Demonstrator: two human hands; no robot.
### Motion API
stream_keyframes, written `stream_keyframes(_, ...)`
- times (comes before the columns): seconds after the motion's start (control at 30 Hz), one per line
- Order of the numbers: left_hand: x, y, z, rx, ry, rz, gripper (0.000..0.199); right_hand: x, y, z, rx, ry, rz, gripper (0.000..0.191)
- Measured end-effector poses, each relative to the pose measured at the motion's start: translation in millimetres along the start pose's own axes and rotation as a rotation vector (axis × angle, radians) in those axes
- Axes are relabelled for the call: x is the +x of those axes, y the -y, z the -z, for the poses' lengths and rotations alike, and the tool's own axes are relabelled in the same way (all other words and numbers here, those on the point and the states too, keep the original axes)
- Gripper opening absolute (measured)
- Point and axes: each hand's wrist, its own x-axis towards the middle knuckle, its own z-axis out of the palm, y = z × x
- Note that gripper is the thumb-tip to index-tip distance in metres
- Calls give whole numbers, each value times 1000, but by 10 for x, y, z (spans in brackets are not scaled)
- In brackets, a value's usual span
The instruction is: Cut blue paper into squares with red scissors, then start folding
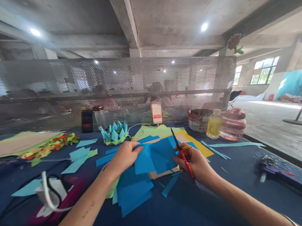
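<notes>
My left hand pinches the left edge of a sheet of blue paper, which has a fold line down its middle. At the sheet's other edge, my right hand is closed around red-handled scissors, their dark blades pointing up and away. Its fingertips touch or nearly touch the paper. A small yellow part shows by the fingers. More blue sheets lie under and in front of the held one, with a narrow blue strip beside them. Behind stands a folded light-blue and green paper lotus.
At right are a yellow bottle, a pink jar, a round basket and a purple glue gun. Cables and a magenta box lie at left. A phone leans before the perforated screen.
</notes>
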Motion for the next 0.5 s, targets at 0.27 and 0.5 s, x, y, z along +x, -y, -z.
stream_keyframes(0.27, -19, 113, 134, 523, 12, -3, 11, -16, 76, -12, 23, 4, -26, 27)
stream_keyframes(0.5, -103, -18, 9, -71, 372, -102, 68, -54, 71, -24, -25, 138, 45, 22)
